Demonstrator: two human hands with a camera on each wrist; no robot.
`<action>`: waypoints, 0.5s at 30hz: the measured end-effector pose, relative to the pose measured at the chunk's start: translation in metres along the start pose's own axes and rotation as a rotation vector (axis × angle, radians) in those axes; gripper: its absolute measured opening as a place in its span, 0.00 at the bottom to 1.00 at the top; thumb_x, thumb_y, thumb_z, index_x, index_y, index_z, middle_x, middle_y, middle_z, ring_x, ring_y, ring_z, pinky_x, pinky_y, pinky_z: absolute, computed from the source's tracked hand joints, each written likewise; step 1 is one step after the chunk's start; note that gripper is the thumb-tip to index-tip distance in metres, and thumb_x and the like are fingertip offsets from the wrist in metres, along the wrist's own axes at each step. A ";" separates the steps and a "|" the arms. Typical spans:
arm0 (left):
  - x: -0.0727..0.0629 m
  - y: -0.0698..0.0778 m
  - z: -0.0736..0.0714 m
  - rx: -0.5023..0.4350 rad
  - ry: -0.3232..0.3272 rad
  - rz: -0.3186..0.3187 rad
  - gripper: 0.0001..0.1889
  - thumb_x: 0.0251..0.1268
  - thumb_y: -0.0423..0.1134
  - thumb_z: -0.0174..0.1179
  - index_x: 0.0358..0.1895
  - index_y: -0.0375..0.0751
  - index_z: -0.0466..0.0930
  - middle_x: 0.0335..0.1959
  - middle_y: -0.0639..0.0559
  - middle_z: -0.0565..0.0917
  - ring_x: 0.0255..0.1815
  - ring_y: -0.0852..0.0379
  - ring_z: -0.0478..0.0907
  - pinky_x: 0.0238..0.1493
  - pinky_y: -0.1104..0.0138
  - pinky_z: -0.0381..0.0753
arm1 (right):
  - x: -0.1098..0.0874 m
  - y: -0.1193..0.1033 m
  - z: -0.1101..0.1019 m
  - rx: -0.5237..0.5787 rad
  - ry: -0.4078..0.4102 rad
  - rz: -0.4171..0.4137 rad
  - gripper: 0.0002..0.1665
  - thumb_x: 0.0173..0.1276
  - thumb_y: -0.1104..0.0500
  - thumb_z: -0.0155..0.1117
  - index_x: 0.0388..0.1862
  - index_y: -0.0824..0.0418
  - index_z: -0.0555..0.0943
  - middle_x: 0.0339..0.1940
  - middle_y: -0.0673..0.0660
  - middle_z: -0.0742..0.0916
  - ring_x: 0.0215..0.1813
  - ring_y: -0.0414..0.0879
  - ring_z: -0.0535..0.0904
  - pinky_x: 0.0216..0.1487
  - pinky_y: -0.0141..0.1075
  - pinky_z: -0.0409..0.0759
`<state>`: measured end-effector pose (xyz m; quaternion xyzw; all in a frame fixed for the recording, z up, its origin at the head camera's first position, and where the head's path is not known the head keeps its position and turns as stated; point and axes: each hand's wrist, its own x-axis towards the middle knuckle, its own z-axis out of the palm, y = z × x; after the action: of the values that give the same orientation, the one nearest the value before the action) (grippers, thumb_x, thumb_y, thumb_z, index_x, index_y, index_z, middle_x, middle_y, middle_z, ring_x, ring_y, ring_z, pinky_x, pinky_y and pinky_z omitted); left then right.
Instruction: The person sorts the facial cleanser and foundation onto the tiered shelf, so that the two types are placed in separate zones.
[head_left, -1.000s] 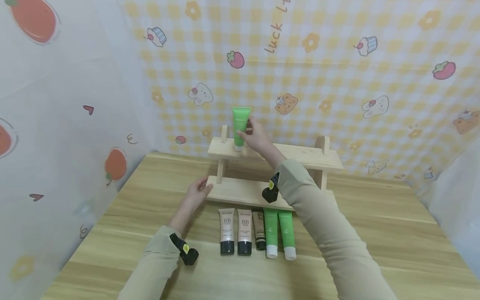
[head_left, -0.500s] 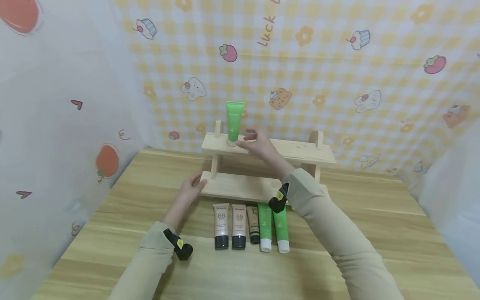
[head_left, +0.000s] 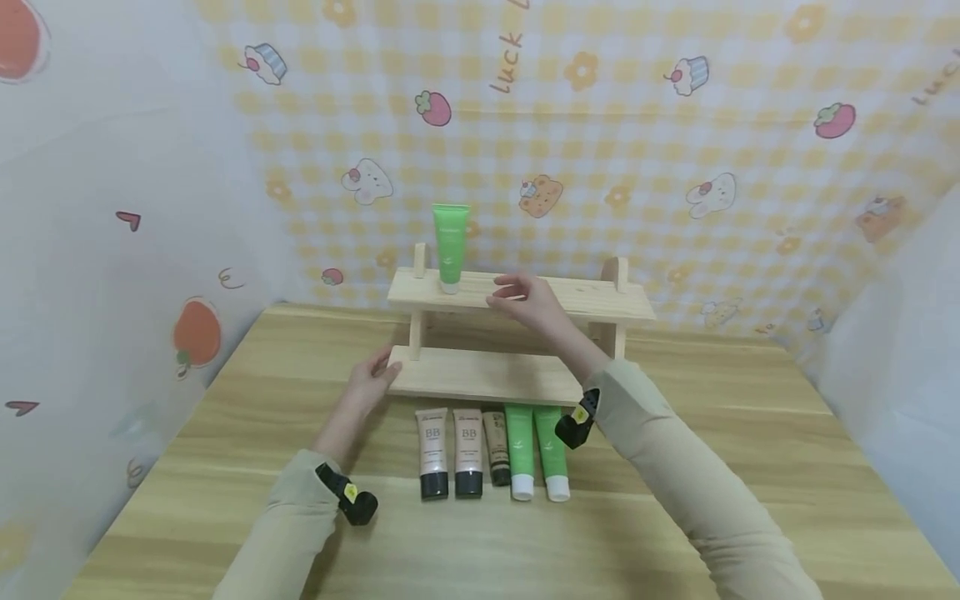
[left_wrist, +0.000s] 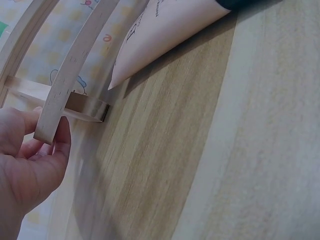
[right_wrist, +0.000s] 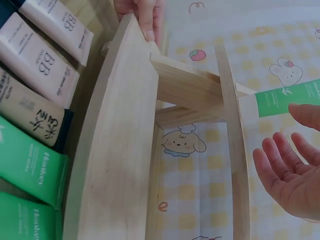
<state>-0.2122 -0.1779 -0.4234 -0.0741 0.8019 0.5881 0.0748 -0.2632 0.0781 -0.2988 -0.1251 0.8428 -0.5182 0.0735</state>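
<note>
A two-tier wooden rack (head_left: 600, 302) stands on the table. A green tube (head_left: 450, 246) stands upright, cap down, at the left of its top shelf, also seen in the right wrist view as the green tube (right_wrist: 287, 97). My right hand (head_left: 517, 296) hovers over the top shelf, to the right of the tube. Its fingers (right_wrist: 280, 165) are relaxed, hold nothing and are apart from the tube. My left hand (head_left: 371, 382) grips the left end of the lower shelf (head_left: 487, 377), thumb on top (left_wrist: 62, 142).
In front of the rack several tubes lie side by side on the wooden table (head_left: 712, 467): two BB tubes (head_left: 433, 450), a darker beige tube (head_left: 497, 446) and two green tubes (head_left: 536, 450). Patterned sheets close in the back and both sides.
My right hand has let go of the green tube and drawn back to the right. The tube now stands alone on the top shelf. My left hand keeps its hold.
</note>
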 end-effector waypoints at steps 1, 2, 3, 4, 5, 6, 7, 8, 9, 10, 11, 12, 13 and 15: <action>0.000 0.000 -0.001 0.002 0.000 -0.004 0.30 0.70 0.42 0.46 0.71 0.39 0.47 0.71 0.38 0.54 0.71 0.40 0.52 0.72 0.52 0.55 | -0.002 0.002 -0.001 -0.003 0.000 0.009 0.26 0.63 0.59 0.61 0.58 0.66 0.71 0.52 0.66 0.81 0.53 0.56 0.79 0.50 0.41 0.82; -0.001 0.000 -0.001 0.003 -0.002 -0.008 0.30 0.70 0.43 0.46 0.71 0.39 0.47 0.71 0.38 0.54 0.72 0.40 0.52 0.72 0.52 0.55 | -0.004 0.004 -0.001 -0.005 0.000 0.017 0.26 0.63 0.58 0.61 0.58 0.66 0.71 0.52 0.65 0.81 0.53 0.55 0.78 0.50 0.41 0.82; -0.001 0.000 -0.002 0.005 -0.005 -0.008 0.30 0.70 0.43 0.45 0.71 0.39 0.47 0.71 0.38 0.54 0.72 0.40 0.52 0.72 0.52 0.55 | -0.006 0.007 -0.002 -0.004 0.001 0.028 0.25 0.63 0.58 0.61 0.58 0.65 0.71 0.52 0.65 0.81 0.53 0.55 0.78 0.52 0.41 0.81; -0.002 0.000 -0.002 0.009 -0.007 -0.006 0.30 0.70 0.43 0.45 0.71 0.39 0.47 0.71 0.38 0.54 0.72 0.40 0.52 0.72 0.52 0.54 | -0.008 0.009 -0.003 -0.005 0.000 0.040 0.25 0.63 0.58 0.61 0.58 0.64 0.71 0.52 0.64 0.81 0.53 0.54 0.78 0.52 0.42 0.81; -0.002 0.000 -0.002 0.012 -0.010 -0.005 0.30 0.70 0.43 0.45 0.71 0.39 0.47 0.71 0.38 0.54 0.71 0.40 0.52 0.72 0.52 0.55 | -0.011 0.012 -0.003 0.002 0.002 0.052 0.25 0.62 0.58 0.61 0.58 0.64 0.72 0.52 0.64 0.81 0.53 0.54 0.78 0.53 0.43 0.80; -0.002 0.000 -0.002 0.015 -0.013 -0.003 0.30 0.70 0.43 0.45 0.71 0.39 0.47 0.71 0.37 0.54 0.71 0.40 0.52 0.72 0.52 0.55 | -0.013 0.014 -0.004 0.009 0.002 0.063 0.25 0.62 0.58 0.61 0.58 0.64 0.72 0.53 0.64 0.81 0.53 0.54 0.78 0.53 0.43 0.80; -0.003 0.000 -0.001 0.013 -0.017 -0.003 0.31 0.70 0.43 0.45 0.71 0.38 0.47 0.71 0.37 0.54 0.71 0.40 0.52 0.72 0.52 0.55 | -0.015 0.017 -0.004 0.015 -0.001 0.072 0.25 0.62 0.58 0.61 0.58 0.63 0.72 0.53 0.64 0.81 0.54 0.55 0.78 0.53 0.43 0.80; -0.003 0.000 -0.001 0.012 -0.020 -0.002 0.31 0.70 0.43 0.45 0.71 0.38 0.47 0.71 0.37 0.54 0.71 0.39 0.52 0.72 0.52 0.55 | -0.017 0.020 -0.004 0.029 -0.005 0.084 0.25 0.62 0.58 0.62 0.58 0.64 0.72 0.54 0.64 0.80 0.54 0.55 0.77 0.54 0.43 0.79; -0.003 0.000 -0.001 0.013 -0.021 -0.001 0.31 0.70 0.43 0.45 0.71 0.38 0.47 0.71 0.37 0.54 0.71 0.39 0.52 0.72 0.52 0.55 | -0.019 0.022 -0.004 0.039 -0.013 0.094 0.25 0.62 0.58 0.62 0.58 0.64 0.72 0.54 0.64 0.80 0.55 0.55 0.77 0.54 0.43 0.79; -0.003 0.000 -0.001 0.014 -0.021 -0.003 0.31 0.70 0.43 0.45 0.71 0.38 0.47 0.71 0.37 0.54 0.71 0.40 0.52 0.72 0.52 0.55 | -0.021 0.024 -0.004 0.043 -0.024 0.105 0.26 0.62 0.58 0.62 0.58 0.64 0.71 0.55 0.64 0.79 0.55 0.56 0.76 0.54 0.43 0.79; -0.003 0.000 -0.001 0.017 -0.021 -0.003 0.31 0.70 0.43 0.45 0.71 0.38 0.46 0.71 0.37 0.54 0.71 0.39 0.52 0.71 0.52 0.55 | -0.023 0.027 -0.004 0.047 -0.041 0.112 0.26 0.63 0.57 0.61 0.59 0.64 0.71 0.56 0.64 0.79 0.56 0.56 0.76 0.54 0.43 0.79; -0.003 0.001 -0.001 0.021 -0.019 -0.001 0.31 0.70 0.43 0.45 0.71 0.38 0.47 0.71 0.37 0.54 0.71 0.39 0.52 0.71 0.52 0.55 | -0.025 0.029 -0.004 0.048 -0.065 0.120 0.27 0.63 0.57 0.60 0.60 0.64 0.70 0.56 0.65 0.78 0.57 0.57 0.75 0.54 0.43 0.79; -0.003 0.001 -0.001 0.028 -0.021 0.001 0.31 0.70 0.43 0.45 0.71 0.38 0.46 0.71 0.37 0.53 0.71 0.39 0.52 0.71 0.52 0.55 | -0.027 0.031 -0.004 0.050 -0.088 0.132 0.27 0.64 0.55 0.60 0.61 0.63 0.69 0.57 0.64 0.78 0.58 0.57 0.74 0.55 0.43 0.79; -0.003 0.001 -0.001 0.041 -0.022 0.007 0.31 0.70 0.44 0.45 0.71 0.38 0.46 0.71 0.36 0.53 0.71 0.38 0.52 0.71 0.51 0.56 | -0.031 0.035 -0.005 0.034 -0.133 0.147 0.29 0.65 0.53 0.58 0.62 0.63 0.67 0.58 0.64 0.78 0.58 0.58 0.75 0.54 0.43 0.79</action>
<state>-0.2099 -0.1788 -0.4212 -0.0635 0.8131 0.5726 0.0831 -0.2393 0.1061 -0.3275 -0.0958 0.8341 -0.5162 0.1694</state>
